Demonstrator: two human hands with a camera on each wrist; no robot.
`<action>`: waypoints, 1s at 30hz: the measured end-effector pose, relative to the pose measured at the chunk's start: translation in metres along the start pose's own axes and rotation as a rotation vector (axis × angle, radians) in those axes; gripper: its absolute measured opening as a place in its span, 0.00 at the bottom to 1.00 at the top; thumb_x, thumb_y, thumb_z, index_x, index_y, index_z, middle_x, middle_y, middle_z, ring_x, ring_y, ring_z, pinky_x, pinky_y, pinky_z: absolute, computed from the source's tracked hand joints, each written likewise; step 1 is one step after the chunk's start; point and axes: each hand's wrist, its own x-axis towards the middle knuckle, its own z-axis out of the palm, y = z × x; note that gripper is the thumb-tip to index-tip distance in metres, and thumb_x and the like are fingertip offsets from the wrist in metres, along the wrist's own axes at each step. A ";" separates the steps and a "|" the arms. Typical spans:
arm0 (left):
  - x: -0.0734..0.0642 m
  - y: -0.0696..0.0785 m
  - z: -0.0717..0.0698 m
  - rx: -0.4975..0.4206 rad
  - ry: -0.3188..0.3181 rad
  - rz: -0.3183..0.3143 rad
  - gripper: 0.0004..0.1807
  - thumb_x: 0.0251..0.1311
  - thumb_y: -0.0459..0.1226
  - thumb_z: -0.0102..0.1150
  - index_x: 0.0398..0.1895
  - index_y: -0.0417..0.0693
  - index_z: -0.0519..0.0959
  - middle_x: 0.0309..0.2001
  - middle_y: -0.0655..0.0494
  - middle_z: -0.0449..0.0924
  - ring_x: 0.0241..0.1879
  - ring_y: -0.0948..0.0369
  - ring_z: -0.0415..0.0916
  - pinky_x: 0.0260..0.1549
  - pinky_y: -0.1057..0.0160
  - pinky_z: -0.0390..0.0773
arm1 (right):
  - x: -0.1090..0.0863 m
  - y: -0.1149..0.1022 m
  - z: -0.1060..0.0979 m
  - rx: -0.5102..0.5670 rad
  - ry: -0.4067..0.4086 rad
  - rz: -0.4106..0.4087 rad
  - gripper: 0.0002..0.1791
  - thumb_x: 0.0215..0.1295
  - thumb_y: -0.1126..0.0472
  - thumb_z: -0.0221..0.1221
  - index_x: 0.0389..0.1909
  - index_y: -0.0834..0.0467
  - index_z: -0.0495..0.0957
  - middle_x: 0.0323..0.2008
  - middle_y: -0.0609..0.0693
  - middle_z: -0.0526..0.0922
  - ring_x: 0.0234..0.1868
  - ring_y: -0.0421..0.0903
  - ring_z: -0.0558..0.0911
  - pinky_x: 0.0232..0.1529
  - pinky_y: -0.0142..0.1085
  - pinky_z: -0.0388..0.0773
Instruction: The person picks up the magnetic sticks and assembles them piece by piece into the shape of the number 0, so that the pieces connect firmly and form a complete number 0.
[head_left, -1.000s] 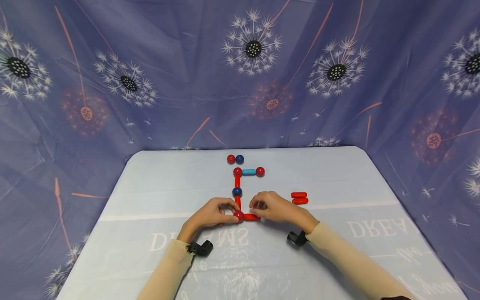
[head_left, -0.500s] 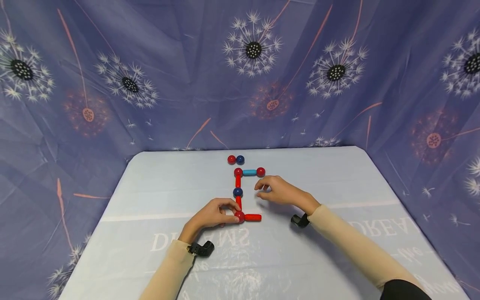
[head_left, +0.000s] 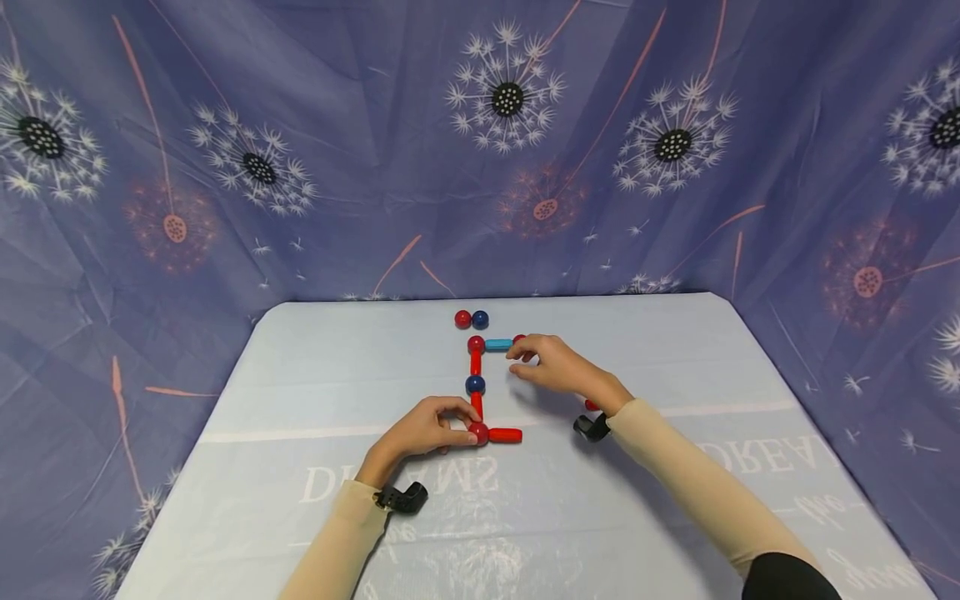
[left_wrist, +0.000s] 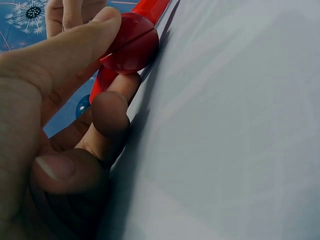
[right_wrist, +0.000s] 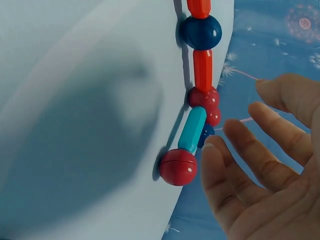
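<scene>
My left hand (head_left: 429,427) pinches a red ball (head_left: 479,433) between thumb and fingers at the near corner of a ball-and-rod figure. From that ball one red rod (head_left: 506,435) points right, and another red rod (head_left: 477,406) runs away to a dark blue ball (head_left: 476,384). A further red rod (head_left: 476,363) links this to the far red ball (head_left: 476,344). A light blue rod (right_wrist: 192,129) leads from there to an end red ball (right_wrist: 178,167). My right hand (head_left: 558,367) hovers beside that end, fingers apart and holding nothing, partly covering the ball in the head view.
Behind the figure, a loose red ball (head_left: 462,319) and a dark blue ball (head_left: 480,319) sit side by side on the white-clothed table (head_left: 337,358). A spare red piece (head_left: 592,405) peeks out beneath the right wrist. A purple dandelion-print curtain (head_left: 337,167) hangs around the table.
My right hand has let go of the near red rod and moved away to the far end of the figure. The left hand has kept its hold on the corner ball.
</scene>
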 end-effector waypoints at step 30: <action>0.001 0.002 0.002 -0.002 0.008 -0.017 0.15 0.56 0.40 0.77 0.46 0.53 0.86 0.41 0.54 0.85 0.14 0.62 0.69 0.18 0.68 0.74 | 0.034 0.001 0.007 -0.027 0.113 -0.003 0.14 0.70 0.60 0.65 0.52 0.62 0.85 0.44 0.52 0.85 0.39 0.48 0.79 0.41 0.39 0.79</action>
